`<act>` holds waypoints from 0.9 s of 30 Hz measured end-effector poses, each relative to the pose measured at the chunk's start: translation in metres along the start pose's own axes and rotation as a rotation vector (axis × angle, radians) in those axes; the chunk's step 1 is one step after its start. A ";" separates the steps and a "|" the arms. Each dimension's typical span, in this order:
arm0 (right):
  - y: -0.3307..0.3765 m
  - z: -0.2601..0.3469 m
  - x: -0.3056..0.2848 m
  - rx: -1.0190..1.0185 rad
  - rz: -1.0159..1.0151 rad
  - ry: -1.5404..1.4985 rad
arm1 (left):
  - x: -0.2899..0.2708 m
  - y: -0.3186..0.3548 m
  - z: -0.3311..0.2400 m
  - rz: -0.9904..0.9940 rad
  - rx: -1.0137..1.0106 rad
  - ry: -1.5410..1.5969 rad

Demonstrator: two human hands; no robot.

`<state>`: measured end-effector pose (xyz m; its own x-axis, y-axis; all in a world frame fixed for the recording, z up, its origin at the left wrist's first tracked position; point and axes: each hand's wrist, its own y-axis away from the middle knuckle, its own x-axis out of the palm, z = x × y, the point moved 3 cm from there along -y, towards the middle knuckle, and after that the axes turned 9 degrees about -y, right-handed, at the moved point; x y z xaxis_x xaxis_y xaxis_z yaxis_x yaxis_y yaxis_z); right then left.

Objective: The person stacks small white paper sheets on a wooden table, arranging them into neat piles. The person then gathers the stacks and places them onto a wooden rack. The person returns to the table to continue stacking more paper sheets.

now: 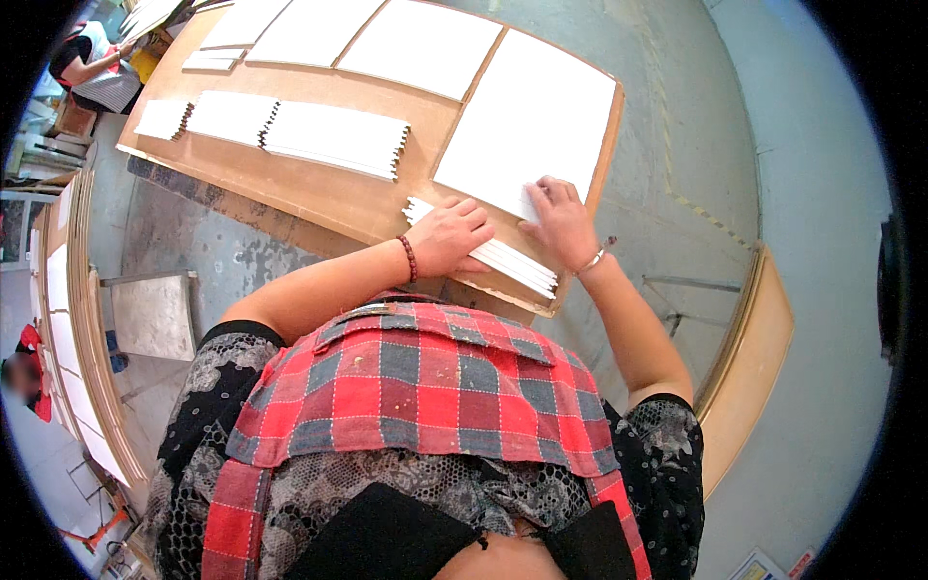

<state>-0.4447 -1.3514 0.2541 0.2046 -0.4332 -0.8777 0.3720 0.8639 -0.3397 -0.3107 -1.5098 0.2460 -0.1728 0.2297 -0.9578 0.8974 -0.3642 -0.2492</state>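
Observation:
My left hand [450, 238] lies across a small row of white strips [520, 270] at the near edge of the brown board [319, 198]. Its fingers curl over the far side of the strips, with the thumb toward me. Just to the right, my right hand [563, 224] is closed, fingertips bent down by the near corner of a large white panel [532, 116]. Something small and whitish shows at those fingertips; it blends with the panel and I cannot make out what it is.
Farther left lie rows of white strips with stepped ends [338, 138] and more white panels [425, 46]. Stacked boards [87, 329] stand at left, and a board [749, 358] leans by the right wall. A person [92, 68] works at far left; another is partly visible below.

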 end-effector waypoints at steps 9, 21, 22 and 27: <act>-0.008 -0.016 -0.002 0.007 0.081 -0.089 | -0.003 -0.012 0.011 0.044 -0.073 -0.001; -0.012 -0.019 0.002 -0.022 0.532 -0.395 | -0.008 -0.025 0.020 0.004 -0.123 -0.003; -0.019 -0.022 0.000 -0.077 0.332 -0.318 | -0.006 -0.025 0.021 0.004 -0.125 0.027; -0.031 -0.048 0.001 -0.060 0.168 -0.123 | -0.008 -0.033 0.023 0.074 -0.152 0.002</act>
<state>-0.4992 -1.3661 0.2479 0.3700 -0.3066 -0.8770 0.2696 0.9388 -0.2145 -0.3486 -1.5201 0.2584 -0.1037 0.2094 -0.9723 0.9586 -0.2395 -0.1538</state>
